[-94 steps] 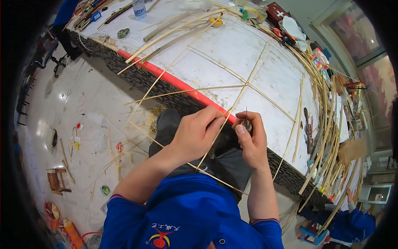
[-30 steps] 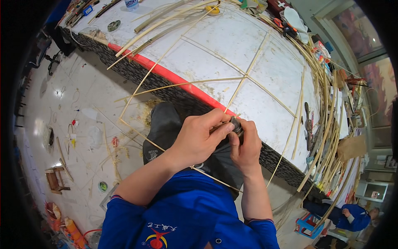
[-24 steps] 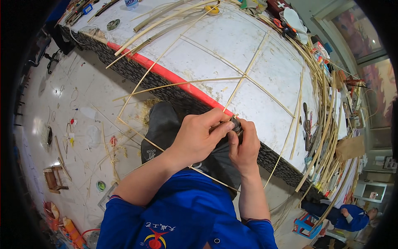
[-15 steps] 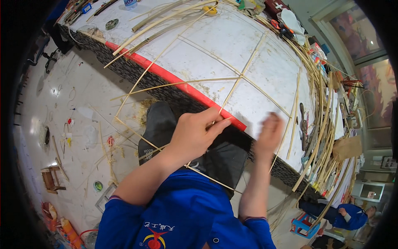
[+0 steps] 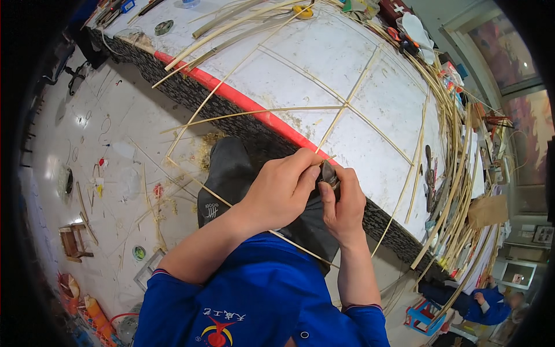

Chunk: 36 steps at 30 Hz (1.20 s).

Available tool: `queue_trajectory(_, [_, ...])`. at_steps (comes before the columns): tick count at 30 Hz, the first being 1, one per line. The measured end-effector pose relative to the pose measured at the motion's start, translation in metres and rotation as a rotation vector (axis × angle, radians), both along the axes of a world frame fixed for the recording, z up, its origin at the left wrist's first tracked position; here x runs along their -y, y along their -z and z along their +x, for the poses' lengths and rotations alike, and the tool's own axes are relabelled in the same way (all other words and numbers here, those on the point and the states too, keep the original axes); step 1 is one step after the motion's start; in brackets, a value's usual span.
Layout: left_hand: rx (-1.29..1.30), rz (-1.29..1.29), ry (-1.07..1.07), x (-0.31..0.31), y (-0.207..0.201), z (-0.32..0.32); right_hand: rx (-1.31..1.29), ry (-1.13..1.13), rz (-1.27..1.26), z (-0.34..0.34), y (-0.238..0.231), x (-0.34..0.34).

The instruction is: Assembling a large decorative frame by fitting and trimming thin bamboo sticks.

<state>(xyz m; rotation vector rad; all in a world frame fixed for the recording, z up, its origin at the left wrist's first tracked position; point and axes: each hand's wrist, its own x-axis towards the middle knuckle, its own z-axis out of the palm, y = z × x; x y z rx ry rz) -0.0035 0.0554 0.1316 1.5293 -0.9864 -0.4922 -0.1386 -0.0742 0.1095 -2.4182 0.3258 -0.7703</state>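
In front of my body, my left hand (image 5: pixel 277 194) pinches the near end of a thin bamboo strip (image 5: pixel 332 128) at the red table edge. My right hand (image 5: pixel 347 208) is closed around a small dark metal tool (image 5: pixel 328 173), its kind mostly hidden by the fingers. The tool touches or nearly touches the strip end beside my left fingertips. This strip belongs to an open frame of bamboo strips (image 5: pixel 346 105) that cross on the white table. The frame's left side reaches past the edge, and its near strip (image 5: pixel 209 191) passes over my lap.
The white table (image 5: pixel 324 58) has a red edge band (image 5: pixel 231 103). Long bamboo strips (image 5: pixel 457 191) are heaped along its right side, near a dark-handled tool (image 5: pixel 429 179). A yellow tape roll (image 5: pixel 303 11) lies at the far side. A wooden stool (image 5: pixel 74 243) stands left; another person (image 5: pixel 488 303) is at lower right.
My right hand has moved left from over the table to meet my left hand, and the dark metal tool now shows in it. The left hand keeps its pinch on the strip.
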Motion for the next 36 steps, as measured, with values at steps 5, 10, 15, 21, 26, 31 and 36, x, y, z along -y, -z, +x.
queue_trajectory(5, [-0.027, -0.014, 0.008, 0.0, 0.0, -0.001, -0.009, -0.004, -0.005, -0.001, -0.001, -0.003])
queue_trajectory(10, [-0.032, 0.037, 0.043, -0.004, 0.0, 0.0, -0.012, -0.012, -0.014, -0.002, -0.004, -0.004])
queue_trajectory(15, [-0.017, -0.026, 0.005, -0.004, 0.003, -0.004, -0.007, -0.001, -0.021, 0.0, -0.004, -0.004])
queue_trajectory(21, [-0.101, 0.062, -0.007, -0.003, -0.001, -0.004, -0.006, 0.066, -0.045, -0.002, -0.002, -0.008])
queue_trajectory(26, [-0.114, 0.075, -0.005, -0.002, -0.002, -0.004, 0.036, 0.086, -0.077, -0.001, 0.003, -0.009])
queue_trajectory(31, [-0.089, 0.067, -0.042, 0.0, 0.001, -0.006, 0.031, 0.091, -0.074, -0.002, 0.003, -0.008])
queue_trajectory(36, [-0.057, 0.058, -0.059, 0.002, -0.001, -0.005, 0.018, 0.108, -0.026, -0.003, 0.006, -0.008])
